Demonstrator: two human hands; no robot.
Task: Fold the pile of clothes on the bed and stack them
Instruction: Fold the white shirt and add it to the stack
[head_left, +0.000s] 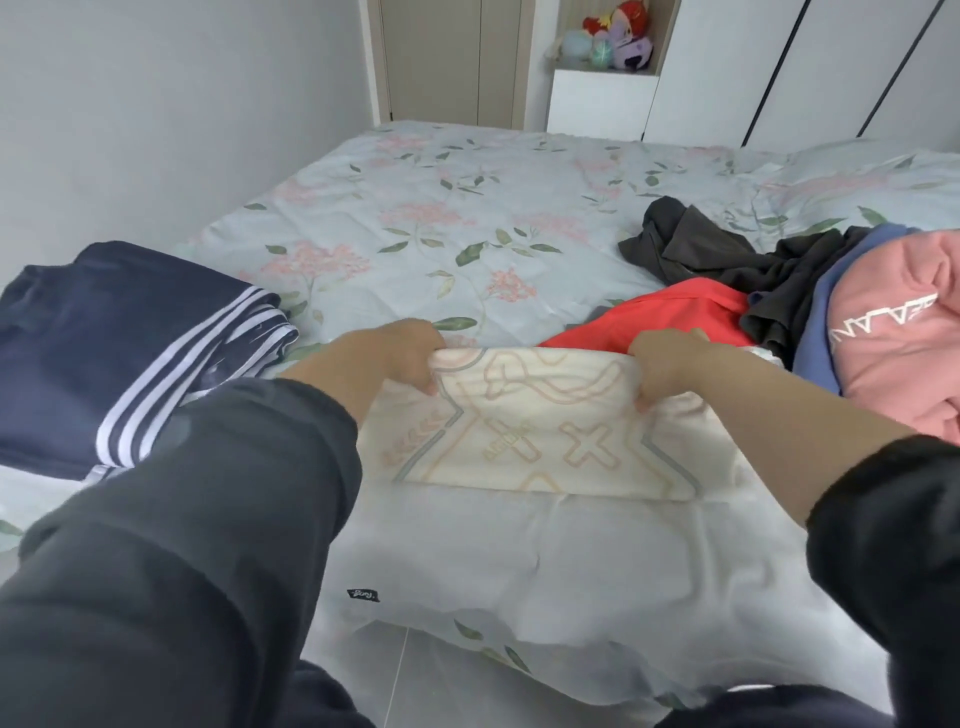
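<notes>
White shirt on the bed, far corners pinched by left hand and right hand.

Reaching forward with both arms in dark sleeves, with forearms bare past the cuffs. Gripping the raised far edge of the white garment with the left hand at its left end and the right hand at its right, with fingers curled around it. Holding the two hands roughly level, well apart, knuckles up.

Pink top — cut off, rt edge
</notes>
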